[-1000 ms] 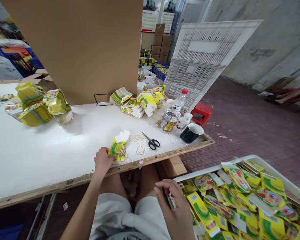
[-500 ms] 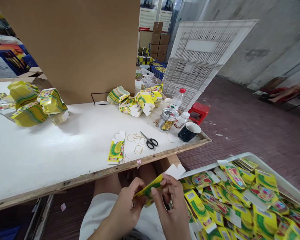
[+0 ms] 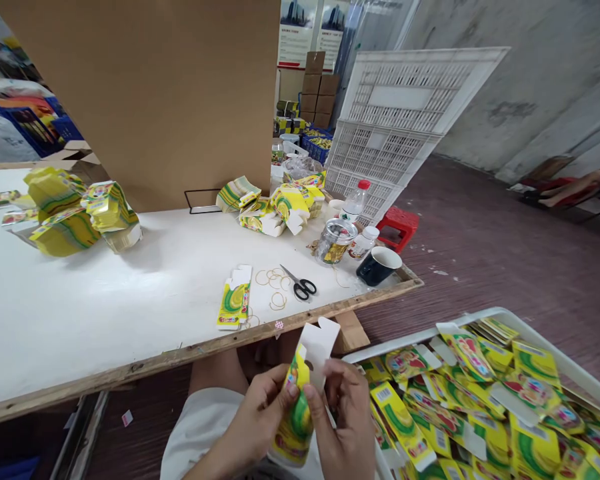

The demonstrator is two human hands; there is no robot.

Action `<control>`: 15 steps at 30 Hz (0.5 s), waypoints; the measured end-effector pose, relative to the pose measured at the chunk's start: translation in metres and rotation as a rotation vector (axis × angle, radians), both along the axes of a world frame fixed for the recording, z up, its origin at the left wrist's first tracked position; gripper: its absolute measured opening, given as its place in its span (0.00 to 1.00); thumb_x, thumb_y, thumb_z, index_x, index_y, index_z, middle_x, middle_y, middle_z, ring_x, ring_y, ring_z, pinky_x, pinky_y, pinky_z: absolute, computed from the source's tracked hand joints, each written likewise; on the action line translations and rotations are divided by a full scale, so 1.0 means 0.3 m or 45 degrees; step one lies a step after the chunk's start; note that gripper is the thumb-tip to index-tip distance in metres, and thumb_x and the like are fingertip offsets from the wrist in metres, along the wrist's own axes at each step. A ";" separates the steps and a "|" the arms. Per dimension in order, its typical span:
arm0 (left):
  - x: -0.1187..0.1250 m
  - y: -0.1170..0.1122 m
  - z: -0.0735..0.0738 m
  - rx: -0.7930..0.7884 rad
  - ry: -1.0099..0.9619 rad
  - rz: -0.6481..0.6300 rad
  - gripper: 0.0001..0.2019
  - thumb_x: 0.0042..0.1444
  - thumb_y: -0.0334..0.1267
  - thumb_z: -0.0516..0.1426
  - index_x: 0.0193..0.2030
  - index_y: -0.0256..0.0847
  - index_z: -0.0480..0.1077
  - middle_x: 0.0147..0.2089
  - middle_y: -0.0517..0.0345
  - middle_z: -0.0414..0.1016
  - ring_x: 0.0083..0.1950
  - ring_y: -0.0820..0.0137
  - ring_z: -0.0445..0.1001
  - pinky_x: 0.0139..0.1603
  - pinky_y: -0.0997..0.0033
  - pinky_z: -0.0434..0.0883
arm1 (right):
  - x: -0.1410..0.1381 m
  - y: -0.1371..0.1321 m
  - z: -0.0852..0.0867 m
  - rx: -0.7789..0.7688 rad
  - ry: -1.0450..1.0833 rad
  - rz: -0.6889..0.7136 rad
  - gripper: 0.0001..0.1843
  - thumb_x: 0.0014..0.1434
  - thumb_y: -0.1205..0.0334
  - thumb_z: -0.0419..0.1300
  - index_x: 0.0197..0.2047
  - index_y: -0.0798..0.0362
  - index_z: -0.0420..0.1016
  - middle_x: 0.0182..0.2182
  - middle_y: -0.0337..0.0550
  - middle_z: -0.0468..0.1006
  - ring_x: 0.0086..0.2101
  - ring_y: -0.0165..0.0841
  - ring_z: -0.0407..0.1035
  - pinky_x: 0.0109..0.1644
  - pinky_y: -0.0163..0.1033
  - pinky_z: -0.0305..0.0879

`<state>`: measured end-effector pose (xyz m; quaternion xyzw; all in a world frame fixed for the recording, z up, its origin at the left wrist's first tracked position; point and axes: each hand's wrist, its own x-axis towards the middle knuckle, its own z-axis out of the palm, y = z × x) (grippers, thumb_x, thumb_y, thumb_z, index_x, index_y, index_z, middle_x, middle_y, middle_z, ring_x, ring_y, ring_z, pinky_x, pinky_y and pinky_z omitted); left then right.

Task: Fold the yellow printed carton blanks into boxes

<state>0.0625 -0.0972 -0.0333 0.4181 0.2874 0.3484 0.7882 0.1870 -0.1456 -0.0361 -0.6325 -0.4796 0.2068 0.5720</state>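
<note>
Over my lap, both hands grip one small yellow and green printed carton [image 3: 300,417] with white flaps standing up at its top end. My left hand [image 3: 265,413] pinches its left edge, thumb on the printed face. On the other side my right hand [image 3: 344,413] has its thumb on the front and its fingers curled behind. The carton's back is hidden. To my right, a pale tray [image 3: 497,312] is heaped with similar flat cartons [image 3: 490,413]. On the table's near part lies another flat carton [image 3: 235,299].
Black-handled scissors [image 3: 303,287] and several rubber bands [image 3: 275,283] lie on the white table [image 3: 155,300]. A dark mug [image 3: 377,267], a clear jar [image 3: 336,241] and bottles stand at its right end. Carton bundles [image 3: 60,227] sit left. A white plastic crate [image 3: 385,120] leans behind.
The carton has turned from slanting to nearly upright, and its printed face and raised white flaps now show. Both hands have shifted their hold on it.
</note>
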 end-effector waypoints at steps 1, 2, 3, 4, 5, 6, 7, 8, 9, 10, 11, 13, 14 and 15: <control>0.001 0.001 -0.004 -0.008 0.010 0.055 0.23 0.56 0.57 0.60 0.46 0.37 0.78 0.39 0.51 0.82 0.40 0.64 0.77 0.39 0.71 0.71 | 0.006 0.004 -0.001 -0.019 -0.038 -0.042 0.20 0.63 0.55 0.61 0.56 0.50 0.65 0.39 0.43 0.71 0.31 0.32 0.67 0.35 0.36 0.69; 0.002 0.003 -0.009 -0.013 0.020 0.105 0.23 0.57 0.57 0.60 0.46 0.37 0.77 0.39 0.51 0.82 0.40 0.64 0.77 0.39 0.71 0.71 | 0.011 0.007 -0.003 -0.058 -0.055 -0.055 0.25 0.63 0.55 0.61 0.60 0.50 0.63 0.42 0.46 0.72 0.33 0.33 0.68 0.37 0.37 0.69; 0.001 0.004 -0.014 -0.009 0.032 0.148 0.22 0.59 0.56 0.59 0.46 0.37 0.76 0.40 0.51 0.82 0.40 0.64 0.78 0.39 0.70 0.72 | 0.017 0.010 -0.004 -0.111 -0.055 -0.029 0.26 0.63 0.54 0.61 0.61 0.51 0.63 0.42 0.47 0.74 0.33 0.34 0.69 0.37 0.37 0.69; 0.001 0.006 -0.019 0.008 0.052 0.179 0.21 0.60 0.55 0.58 0.46 0.37 0.75 0.40 0.51 0.82 0.41 0.63 0.78 0.40 0.69 0.72 | 0.021 0.012 -0.007 -0.166 -0.049 0.028 0.22 0.64 0.53 0.60 0.58 0.52 0.67 0.39 0.46 0.75 0.33 0.35 0.70 0.36 0.37 0.69; 0.000 0.007 -0.023 0.039 0.083 0.194 0.20 0.61 0.55 0.57 0.46 0.37 0.74 0.42 0.51 0.81 0.42 0.63 0.78 0.42 0.69 0.72 | 0.025 0.013 -0.010 -0.215 -0.050 0.088 0.17 0.64 0.52 0.59 0.52 0.52 0.72 0.35 0.44 0.76 0.31 0.35 0.70 0.35 0.36 0.69; -0.002 0.008 -0.027 0.088 0.126 0.194 0.19 0.62 0.54 0.56 0.46 0.38 0.73 0.43 0.50 0.81 0.43 0.63 0.78 0.44 0.68 0.73 | 0.029 0.014 -0.013 -0.249 -0.059 0.129 0.13 0.65 0.52 0.58 0.44 0.52 0.75 0.30 0.41 0.76 0.29 0.34 0.69 0.33 0.36 0.68; -0.004 0.008 -0.031 0.143 0.175 0.184 0.18 0.62 0.52 0.57 0.47 0.38 0.71 0.45 0.50 0.81 0.45 0.63 0.77 0.46 0.68 0.72 | 0.032 0.014 -0.016 -0.271 -0.072 0.134 0.13 0.65 0.51 0.58 0.37 0.52 0.75 0.26 0.39 0.75 0.27 0.34 0.69 0.32 0.35 0.67; -0.008 0.008 -0.034 0.197 0.225 0.171 0.17 0.62 0.50 0.57 0.49 0.39 0.69 0.46 0.49 0.80 0.46 0.63 0.77 0.47 0.67 0.72 | 0.034 0.015 -0.020 -0.284 -0.081 0.112 0.15 0.64 0.51 0.59 0.32 0.52 0.74 0.23 0.38 0.74 0.25 0.33 0.68 0.30 0.34 0.67; -0.012 0.008 -0.035 0.241 0.269 0.159 0.17 0.62 0.48 0.58 0.52 0.40 0.65 0.46 0.50 0.80 0.46 0.63 0.77 0.48 0.67 0.72 | 0.034 0.015 -0.023 -0.284 -0.074 0.087 0.15 0.64 0.50 0.60 0.32 0.52 0.74 0.23 0.38 0.74 0.25 0.33 0.68 0.29 0.34 0.66; -0.018 0.008 -0.036 0.265 0.301 0.148 0.19 0.62 0.47 0.59 0.56 0.41 0.61 0.46 0.50 0.80 0.45 0.64 0.77 0.48 0.67 0.72 | 0.034 0.016 -0.026 -0.270 -0.040 0.069 0.14 0.63 0.49 0.61 0.35 0.52 0.75 0.24 0.39 0.75 0.25 0.33 0.69 0.29 0.34 0.67; -0.025 0.010 -0.034 0.269 0.318 0.135 0.22 0.62 0.45 0.59 0.59 0.43 0.57 0.45 0.50 0.80 0.44 0.65 0.77 0.48 0.67 0.72 | 0.034 0.017 -0.030 -0.244 0.026 0.058 0.15 0.63 0.49 0.61 0.40 0.53 0.75 0.27 0.41 0.78 0.27 0.34 0.71 0.29 0.34 0.68; -0.045 0.018 -0.024 0.253 0.308 0.087 0.27 0.63 0.44 0.58 0.64 0.44 0.50 0.47 0.49 0.79 0.45 0.64 0.77 0.48 0.66 0.71 | 0.037 0.016 -0.037 -0.163 0.197 0.050 0.20 0.63 0.50 0.61 0.54 0.52 0.69 0.37 0.47 0.81 0.34 0.36 0.76 0.34 0.35 0.73; -0.056 0.024 -0.015 0.254 0.286 0.049 0.29 0.64 0.43 0.57 0.66 0.44 0.48 0.49 0.47 0.78 0.47 0.64 0.77 0.50 0.65 0.71 | 0.041 0.014 -0.040 -0.121 0.259 0.067 0.23 0.64 0.50 0.60 0.59 0.51 0.65 0.43 0.50 0.80 0.38 0.37 0.77 0.38 0.37 0.74; -0.069 0.032 -0.005 0.261 0.258 0.000 0.30 0.64 0.43 0.57 0.67 0.45 0.47 0.51 0.46 0.77 0.50 0.63 0.77 0.52 0.63 0.70 | 0.048 0.011 -0.043 -0.095 0.287 0.105 0.25 0.65 0.52 0.59 0.61 0.50 0.63 0.49 0.52 0.79 0.43 0.38 0.77 0.43 0.39 0.75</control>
